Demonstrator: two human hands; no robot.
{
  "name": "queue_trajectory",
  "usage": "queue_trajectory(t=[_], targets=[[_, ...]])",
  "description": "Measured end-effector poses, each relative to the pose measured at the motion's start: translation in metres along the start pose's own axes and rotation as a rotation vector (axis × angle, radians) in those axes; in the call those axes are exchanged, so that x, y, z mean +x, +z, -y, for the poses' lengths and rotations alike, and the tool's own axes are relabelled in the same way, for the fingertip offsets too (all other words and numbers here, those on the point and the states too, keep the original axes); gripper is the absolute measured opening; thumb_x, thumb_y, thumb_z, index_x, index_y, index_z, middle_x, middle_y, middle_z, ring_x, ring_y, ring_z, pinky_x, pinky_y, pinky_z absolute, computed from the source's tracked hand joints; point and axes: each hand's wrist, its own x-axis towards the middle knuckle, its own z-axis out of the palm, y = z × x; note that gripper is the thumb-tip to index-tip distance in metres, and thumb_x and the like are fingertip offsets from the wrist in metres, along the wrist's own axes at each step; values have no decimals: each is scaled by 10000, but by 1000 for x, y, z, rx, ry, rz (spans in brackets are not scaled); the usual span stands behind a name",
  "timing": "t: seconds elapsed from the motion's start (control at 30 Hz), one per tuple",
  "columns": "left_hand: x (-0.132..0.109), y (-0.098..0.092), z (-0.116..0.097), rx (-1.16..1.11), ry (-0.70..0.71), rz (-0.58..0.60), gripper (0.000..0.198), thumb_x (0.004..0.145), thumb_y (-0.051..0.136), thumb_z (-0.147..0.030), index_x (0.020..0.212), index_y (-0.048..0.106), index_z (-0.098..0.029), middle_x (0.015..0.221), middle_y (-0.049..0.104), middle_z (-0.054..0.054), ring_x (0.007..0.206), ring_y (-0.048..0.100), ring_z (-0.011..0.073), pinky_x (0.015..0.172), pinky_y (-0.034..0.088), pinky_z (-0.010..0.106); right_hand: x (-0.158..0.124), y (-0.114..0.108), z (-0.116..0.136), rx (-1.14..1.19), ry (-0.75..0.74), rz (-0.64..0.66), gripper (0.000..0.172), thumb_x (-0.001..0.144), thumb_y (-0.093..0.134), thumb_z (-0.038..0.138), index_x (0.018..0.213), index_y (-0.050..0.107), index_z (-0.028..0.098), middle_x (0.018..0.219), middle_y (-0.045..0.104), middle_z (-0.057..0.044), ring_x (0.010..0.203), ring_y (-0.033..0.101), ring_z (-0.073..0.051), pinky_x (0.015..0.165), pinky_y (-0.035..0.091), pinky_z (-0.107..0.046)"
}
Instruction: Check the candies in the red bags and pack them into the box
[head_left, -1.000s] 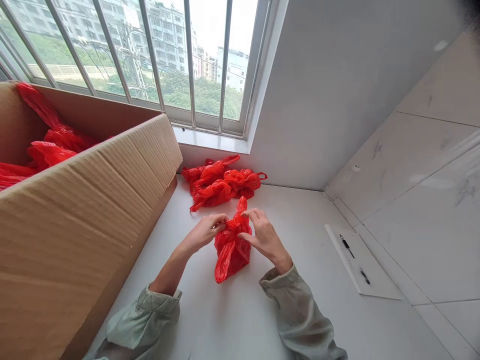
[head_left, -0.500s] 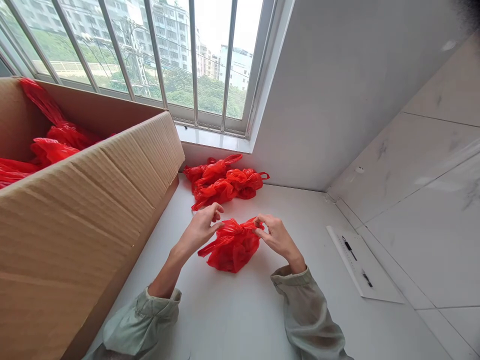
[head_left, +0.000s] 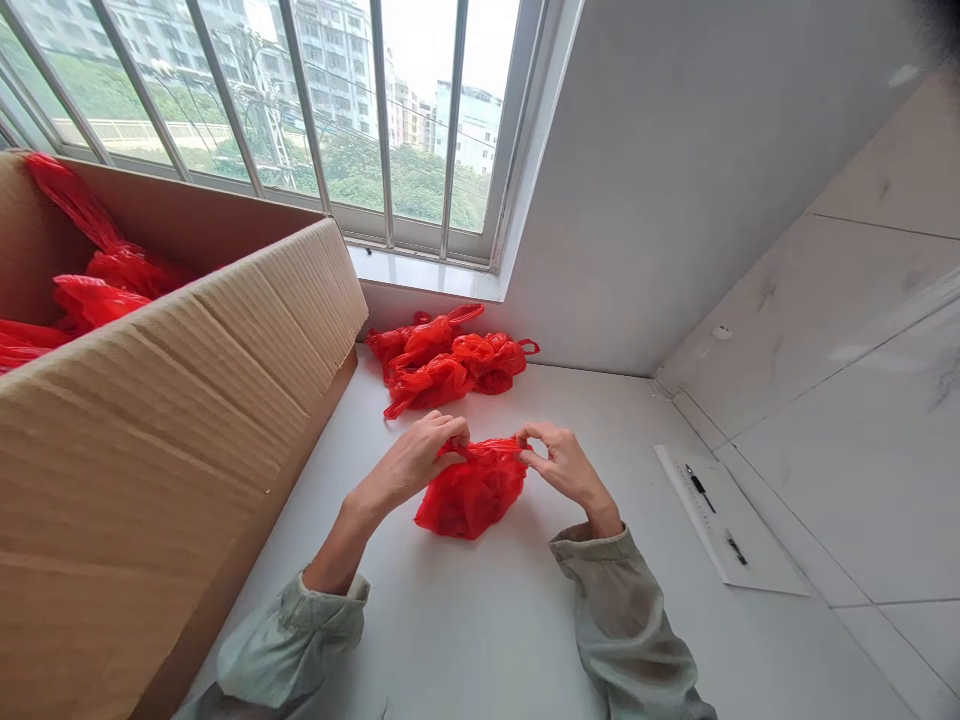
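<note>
A red plastic bag (head_left: 472, 497) rests on the white tabletop in front of me, its top edge stretched level between my hands. My left hand (head_left: 424, 455) is closed on the upper left of the bag, thumb against fingers. At the upper right, my right hand (head_left: 559, 460) pinches the bag between thumb and fingertips. What the bag contains cannot be made out through the plastic. Just beyond lies a pile of knotted red plastic bags (head_left: 450, 360) against the wall.
A large open cardboard box (head_left: 247, 360) with red bags (head_left: 112, 280) inside stands at the left. At the right, a white notebook (head_left: 742, 540) lies on the white table (head_left: 465, 630) with a black pen (head_left: 700, 488) on it. A barred window (head_left: 420, 190) is behind.
My left hand has moved right and closed on the bag's top, where before its fingers were apart beside it. The bag's top is now pulled straighter. My right hand keeps its pinch.
</note>
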Motion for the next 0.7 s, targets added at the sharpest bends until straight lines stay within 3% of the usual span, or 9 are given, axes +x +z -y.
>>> queue_trajectory(t=[0.13, 0.27, 0.33, 0.37, 0.43, 0.53, 0.63, 0.7], targets=[[-6, -18, 15, -38, -86, -22, 173, 939, 456, -336, 911, 576, -216, 908, 630, 18, 845, 522, 194, 774, 404, 313, -5, -17, -11, 7, 60, 42, 107, 786, 504, 199, 741, 595, 231, 845, 679, 6, 837, 586, -186, 732, 423, -287], [-10, -24, 19, -65, -134, 39, 208, 919, 450, -336, 930, 624, -225, 925, 646, 19, 852, 540, 197, 768, 424, 306, -15, -28, -14, 16, 112, 161, 102, 792, 532, 216, 761, 627, 234, 835, 687, 17, 827, 621, -176, 698, 438, -272], [-12, -23, 13, -64, -132, 76, 180, 882, 500, -308, 995, 620, -236, 982, 636, 19, 930, 534, 213, 826, 434, 322, -18, -28, -12, 7, 130, 191, 97, 780, 609, 263, 864, 653, 244, 949, 699, -1, 932, 627, -199, 709, 448, -278], [-12, -22, 8, -56, -124, 86, 204, 857, 531, -288, 1040, 608, -243, 1029, 624, 22, 987, 517, 225, 864, 432, 337, -19, -27, -10, 2, 136, 186, 193, 762, 657, 294, 950, 655, 250, 1034, 692, -17, 1000, 617, -215, 724, 454, -284], [-10, -17, -2, -24, -86, 78, 288, 819, 579, -251, 1107, 572, -252, 1112, 591, 28, 1083, 467, 247, 917, 422, 363, -17, -22, -4, 4, 133, 147, 389, 741, 718, 358, 1102, 619, 255, 1172, 651, -48, 1092, 588, -236, 759, 467, -300], [-4, -6, -14, 62, -11, 23, 230, 838, 573, -202, 1065, 555, -235, 1096, 592, 44, 1119, 441, 269, 911, 413, 382, -10, -10, 4, 12, 81, 46, 353, 816, 672, 424, 1105, 583, 241, 1162, 642, -61, 1073, 592, -232, 835, 472, -338], [2, 5, -19, 118, 5, -9, 84, 883, 494, -154, 918, 553, -204, 959, 617, 46, 940, 515, 250, 871, 392, 419, -1, 6, 13, -58, 4, -88, 302, 882, 615, 407, 1111, 567, 217, 1149, 639, -80, 1069, 581, -245, 931, 440, -400], [4, 8, -21, 105, 10, -16, 112, 903, 453, -148, 838, 530, -197, 881, 612, 29, 799, 525, 208, 849, 385, 410, 3, 16, 19, -93, -57, -125, 357, 877, 640, 382, 1177, 557, 208, 1215, 623, -98, 1122, 557, -262, 975, 413, -422]])
